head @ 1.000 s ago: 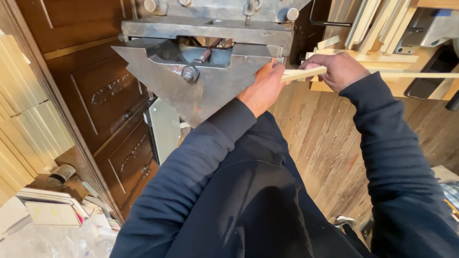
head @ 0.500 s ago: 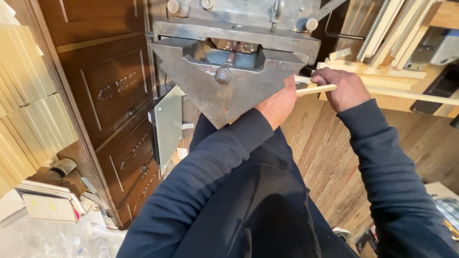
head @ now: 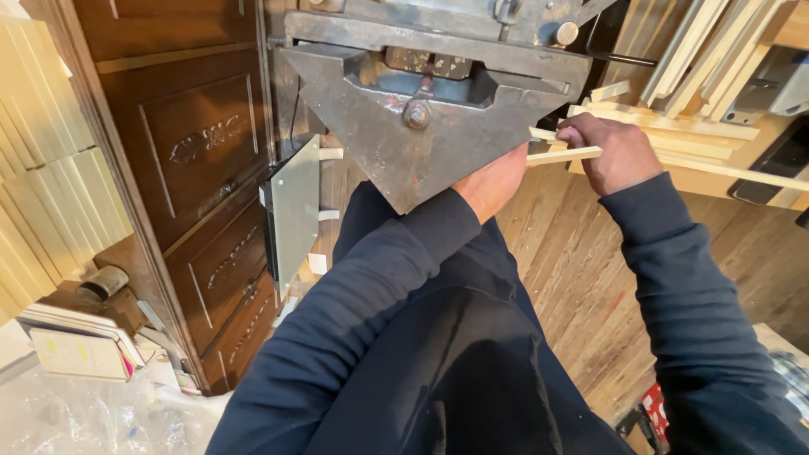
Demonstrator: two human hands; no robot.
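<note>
Right hand closed in a pinch around a thin pale wood strip, fingers wrapped over the top, thumb underneath. The strip runs left from the fist toward the right edge of the triangular steel plate of a corner-cutting machine, its left end at or just behind the plate's slanted edge. Left hand sits just below that same edge, back of the hand toward the camera, touching or close against the metal; the fingers are tucked out of sight, so I cannot tell whether they are spread or gripping the strip. A bolt head sits at the plate's centre, with a dark recess above it. To the right and farther off, more pale strips lie stacked on a bench, others lean upright. On the left, a dark carved cabinet; a pale metal panel hangs below the machine. Plank floor beneath. Judgement on handling: the strip looks light, stiff along its length yet slender enough to snap or splinter if levered; best held near the machine end, pinched on its flat faces, with fingers kept away from the plate's edge.
</note>
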